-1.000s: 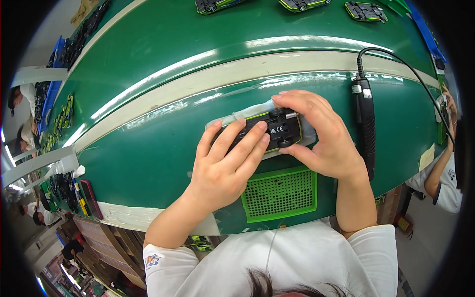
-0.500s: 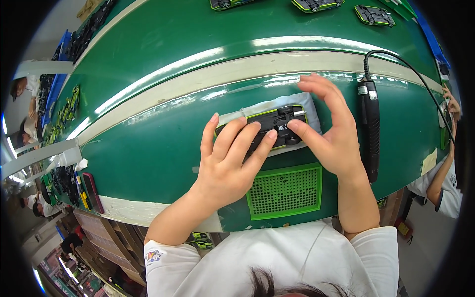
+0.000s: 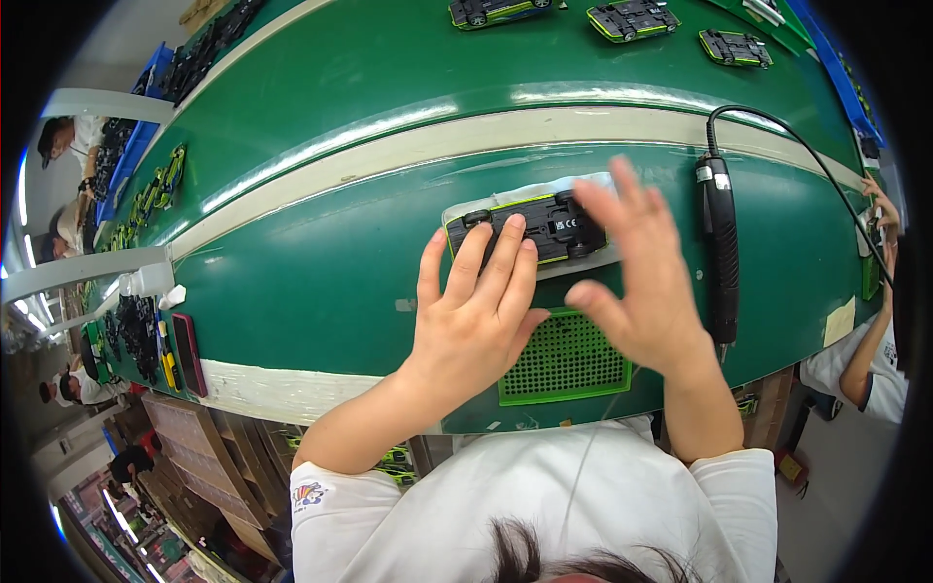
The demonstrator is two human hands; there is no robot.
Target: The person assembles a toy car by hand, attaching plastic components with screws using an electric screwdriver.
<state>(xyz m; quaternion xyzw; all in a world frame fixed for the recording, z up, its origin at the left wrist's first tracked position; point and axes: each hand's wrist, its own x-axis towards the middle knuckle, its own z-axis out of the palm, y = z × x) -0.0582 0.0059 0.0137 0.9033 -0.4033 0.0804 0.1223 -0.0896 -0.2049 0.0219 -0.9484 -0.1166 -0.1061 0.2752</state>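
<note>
Green workbench [image 3: 321,291] runs across the view, with a pale strip along its length and a second green belt beyond it carrying more upturned toy cars [image 3: 632,19]. We note the toy car chassis [image 3: 530,228], black with a lime-green edge, lying underside up on a pale foam pad [image 3: 583,267] near the middle of the bench.

Left hand [image 3: 476,321]: palm down, fingers extended and resting on the left part of the chassis, pressing it flat rather than curling round it. Right hand [image 3: 637,282]: lifted just beside the right end of the chassis, fingers spread and loose, grasping nothing; whether it brushes the car we cannot tell.

Black electric screwdriver [image 3: 719,253] lies to the right of that hand, cord trailing toward the far edge. Green perforated tray [image 3: 564,360] sits at the near edge, between the two wrists.

Judgement: we read this as the seating step, the car being steadied on its pad. A next move would seem to call for the free right hand to take up the screwdriver while the left keeps the chassis from shifting.
</note>
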